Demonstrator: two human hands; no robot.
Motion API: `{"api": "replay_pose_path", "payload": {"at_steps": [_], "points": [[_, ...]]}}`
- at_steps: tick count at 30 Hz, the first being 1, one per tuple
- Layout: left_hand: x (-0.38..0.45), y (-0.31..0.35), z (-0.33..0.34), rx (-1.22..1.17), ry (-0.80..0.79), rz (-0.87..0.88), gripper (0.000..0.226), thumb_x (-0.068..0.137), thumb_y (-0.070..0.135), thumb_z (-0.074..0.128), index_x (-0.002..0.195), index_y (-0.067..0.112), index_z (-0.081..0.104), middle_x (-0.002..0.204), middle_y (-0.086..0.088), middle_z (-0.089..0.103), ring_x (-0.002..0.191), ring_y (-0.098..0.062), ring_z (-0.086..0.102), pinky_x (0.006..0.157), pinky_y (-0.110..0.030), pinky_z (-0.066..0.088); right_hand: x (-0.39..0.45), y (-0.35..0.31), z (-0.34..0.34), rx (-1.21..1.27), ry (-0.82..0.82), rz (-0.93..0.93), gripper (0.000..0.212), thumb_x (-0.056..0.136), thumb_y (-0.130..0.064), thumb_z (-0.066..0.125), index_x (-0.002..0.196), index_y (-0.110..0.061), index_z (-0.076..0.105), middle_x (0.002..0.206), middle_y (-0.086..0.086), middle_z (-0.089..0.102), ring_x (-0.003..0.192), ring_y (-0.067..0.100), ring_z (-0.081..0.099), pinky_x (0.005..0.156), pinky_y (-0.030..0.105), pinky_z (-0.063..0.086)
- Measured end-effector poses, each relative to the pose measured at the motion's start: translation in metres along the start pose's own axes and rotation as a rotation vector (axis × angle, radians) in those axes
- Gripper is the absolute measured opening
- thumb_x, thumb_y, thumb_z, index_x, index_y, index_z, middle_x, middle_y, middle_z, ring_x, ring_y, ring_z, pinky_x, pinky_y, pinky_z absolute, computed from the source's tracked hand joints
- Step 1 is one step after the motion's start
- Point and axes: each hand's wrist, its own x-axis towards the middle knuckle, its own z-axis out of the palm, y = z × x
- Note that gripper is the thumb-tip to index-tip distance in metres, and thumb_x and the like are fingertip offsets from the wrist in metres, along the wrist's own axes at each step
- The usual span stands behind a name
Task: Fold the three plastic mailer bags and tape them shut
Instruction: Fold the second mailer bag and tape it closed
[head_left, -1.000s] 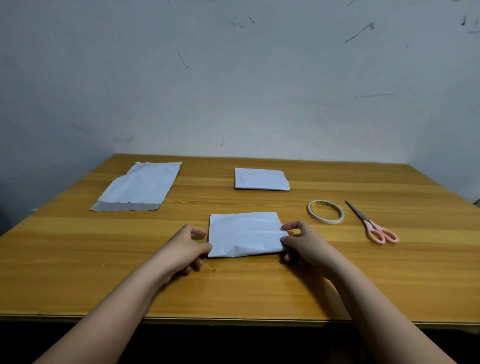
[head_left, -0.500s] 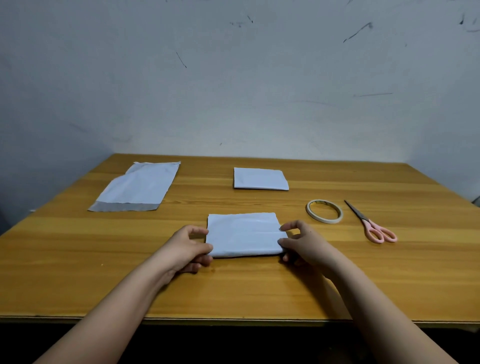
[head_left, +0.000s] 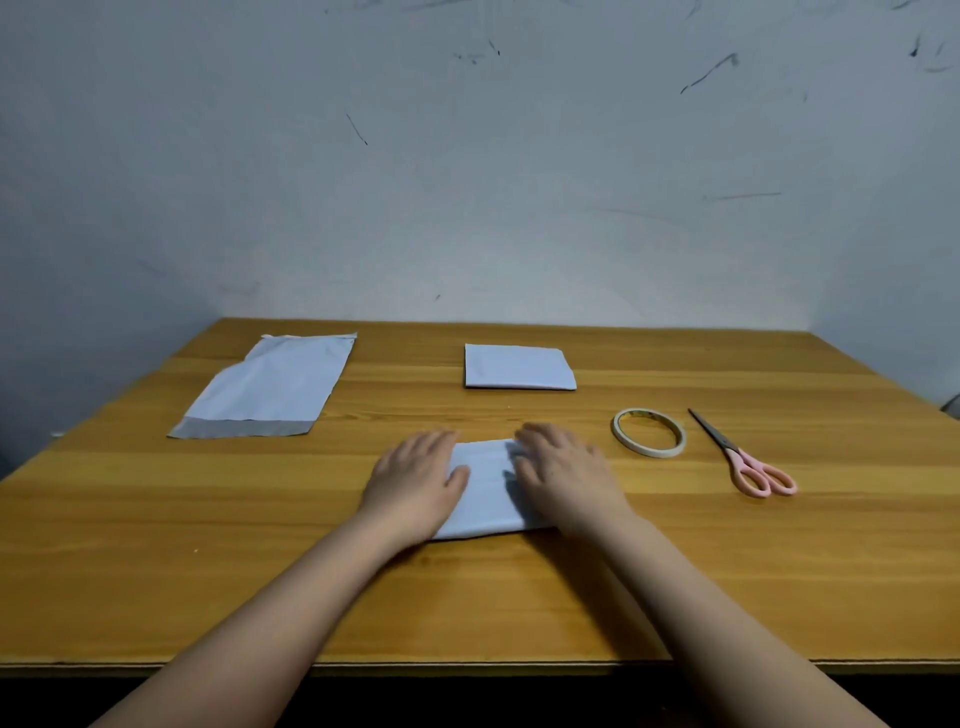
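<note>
A folded white mailer bag (head_left: 485, 493) lies in the middle of the wooden table (head_left: 156, 519). My left hand (head_left: 415, 478) lies flat on its left part, fingers straight. My right hand (head_left: 563, 475) presses flat on its right part. A second folded bag (head_left: 519, 366) sits farther back at the centre. An unfolded bag (head_left: 270, 387) with a grey strip at its near end lies at the back left. A roll of tape (head_left: 649, 432) rests to the right of my right hand.
Pink-handled scissors (head_left: 743, 457) lie right of the tape, blades pointing away. A scuffed wall (head_left: 467, 182) rises behind the table. The table's front edge (head_left: 467, 667) runs under my forearms.
Both hands moved from the bag's side edges onto its top and now press it flat.
</note>
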Motion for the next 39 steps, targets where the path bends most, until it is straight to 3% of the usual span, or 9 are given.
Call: {"api": "replay_pose_path", "payload": {"at_steps": [3,6,15,19,25,29,33,36,39], "points": [[0.014,0.006,0.012,0.004,-0.176,0.066,0.052,0.102,0.040,0.021,0.152,0.026,0.013,0.160,0.009,0.008,0.146,-0.009,0.004,0.118,-0.032,0.002,0.011,-0.008,0.012,0.050,-0.191,-0.072,0.049,0.102,-0.035,0.025,0.150,-0.024,0.024,0.159,-0.007,0.019,0.148,0.013,0.007,0.119,0.036,0.004],[0.019,0.004,0.016,-0.062,-0.226,0.072,0.050,0.102,0.037,0.018,0.151,0.030,0.013,0.159,0.013,0.008,0.146,-0.006,0.004,0.119,-0.032,0.000,0.015,-0.009,0.018,0.028,-0.192,-0.095,0.050,0.102,-0.034,0.023,0.151,-0.024,0.022,0.160,-0.007,0.016,0.148,0.012,0.005,0.119,0.035,0.001],[0.016,-0.008,0.017,-0.056,-0.198,-0.051,0.050,0.101,0.039,0.016,0.150,0.027,0.019,0.159,0.010,0.011,0.146,-0.008,0.006,0.119,-0.034,0.003,0.020,-0.005,0.026,0.113,-0.143,0.022,0.050,0.100,-0.035,0.025,0.148,-0.022,0.029,0.158,-0.005,0.021,0.147,0.014,0.011,0.119,0.034,0.008],[0.023,-0.016,0.013,-0.066,-0.048,-0.168,0.047,0.098,0.032,0.027,0.144,0.023,0.033,0.151,0.003,0.034,0.138,-0.019,0.029,0.113,-0.036,0.020,0.029,0.001,0.017,0.206,-0.100,0.071,0.046,0.099,-0.030,0.032,0.144,-0.020,0.036,0.151,0.001,0.035,0.137,0.021,0.032,0.111,0.037,0.026],[0.050,-0.029,-0.009,-0.139,-0.154,-0.306,0.044,0.090,0.029,0.048,0.134,0.027,0.046,0.139,0.000,0.046,0.129,-0.023,0.041,0.105,-0.040,0.036,0.061,0.015,0.000,0.099,-0.216,0.157,0.046,0.097,-0.034,0.044,0.139,-0.017,0.045,0.142,0.009,0.045,0.128,0.028,0.043,0.106,0.041,0.037],[0.060,-0.024,-0.015,-0.090,-0.272,-0.328,0.041,0.087,0.035,0.057,0.126,0.024,0.052,0.135,-0.002,0.048,0.126,-0.024,0.044,0.104,-0.038,0.039,0.076,0.019,-0.012,0.075,-0.308,0.159,0.043,0.087,-0.034,0.060,0.127,-0.017,0.057,0.130,0.006,0.053,0.120,0.024,0.048,0.099,0.034,0.044],[0.068,-0.028,-0.012,-0.152,-0.282,-0.361,0.008,0.086,0.030,0.060,0.082,0.027,0.054,0.113,0.000,0.059,0.111,-0.023,0.054,0.097,-0.037,0.046,0.087,0.029,-0.015,0.160,-0.409,0.191,0.031,0.083,-0.032,0.067,0.109,-0.016,0.063,0.116,0.002,0.063,0.106,0.019,0.056,0.086,0.030,0.047],[0.070,-0.036,-0.010,-0.242,-0.264,-0.350,0.007,0.085,0.028,0.061,0.081,0.026,0.056,0.102,0.002,0.061,0.102,-0.020,0.057,0.091,-0.034,0.049,0.091,0.041,-0.015,0.271,-0.483,0.222,0.024,0.079,-0.038,0.071,0.094,-0.020,0.063,0.104,-0.001,0.062,0.096,0.017,0.055,0.081,0.029,0.044],[0.068,-0.039,-0.012,-0.379,-0.225,-0.267,0.006,0.089,0.023,0.060,0.084,0.022,0.056,0.087,0.005,0.058,0.086,-0.014,0.055,0.070,-0.025,0.046,0.090,0.048,-0.017,0.330,-0.529,0.209,0.021,0.078,-0.039,0.073,0.083,-0.023,0.062,0.094,-0.004,0.063,0.090,0.014,0.054,0.078,0.027,0.042]]}}
